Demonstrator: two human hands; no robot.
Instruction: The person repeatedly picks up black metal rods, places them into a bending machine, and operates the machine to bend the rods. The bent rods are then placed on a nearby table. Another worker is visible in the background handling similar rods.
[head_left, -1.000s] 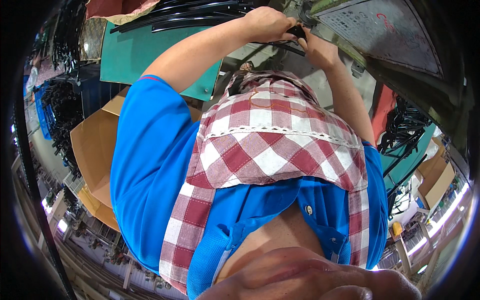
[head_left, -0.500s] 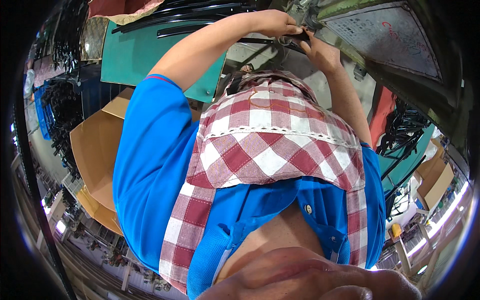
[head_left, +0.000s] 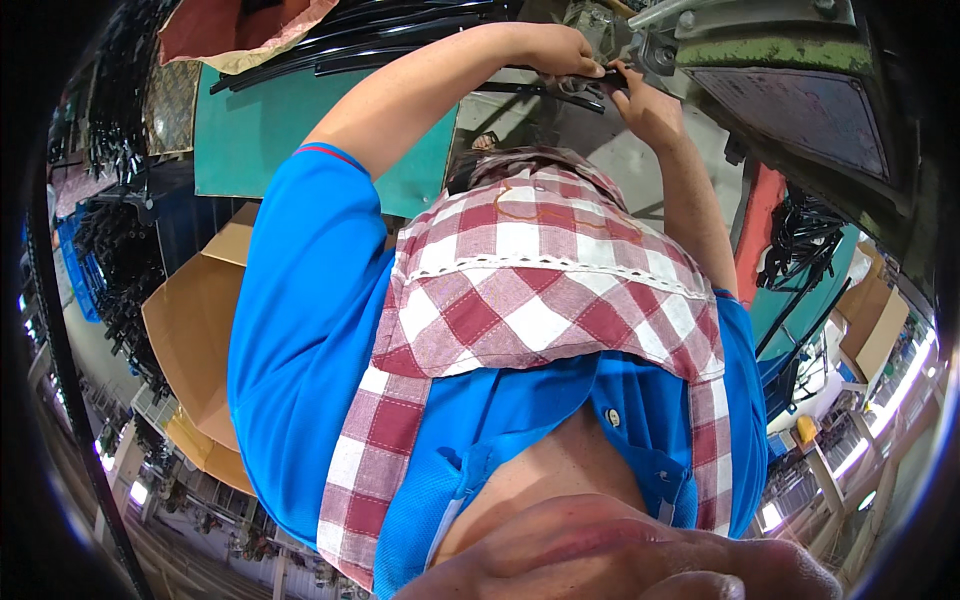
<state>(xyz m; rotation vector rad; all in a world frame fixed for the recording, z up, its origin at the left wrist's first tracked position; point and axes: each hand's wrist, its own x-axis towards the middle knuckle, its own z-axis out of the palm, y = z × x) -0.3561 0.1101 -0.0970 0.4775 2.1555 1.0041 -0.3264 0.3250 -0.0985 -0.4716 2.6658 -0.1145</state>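
My left hand [head_left: 562,50] and my right hand [head_left: 652,108] are close together at the top of the view, beside a green machine [head_left: 780,60]. Between their fingertips is a slim black piece [head_left: 614,78], with the fingers of both hands closed around it. How far it runs inside the left hand is hidden. Just below the left hand lies a long black strip [head_left: 520,88], its end near the right fingertips. Many glossy black strips [head_left: 400,35] are heaped behind my left forearm on a green tabletop [head_left: 320,130].
An open cardboard box [head_left: 195,330] stands at the left, near a dense bundle of black parts [head_left: 115,260]. A paper sack [head_left: 240,40] sits at the upper left. On the right are a red panel [head_left: 757,230] and more black parts [head_left: 800,240].
The view has shifted slightly, and more of the machine's upper part shows. Both hands stay on the black piece; the right hand has turned a little and its fingers have straightened somewhat.
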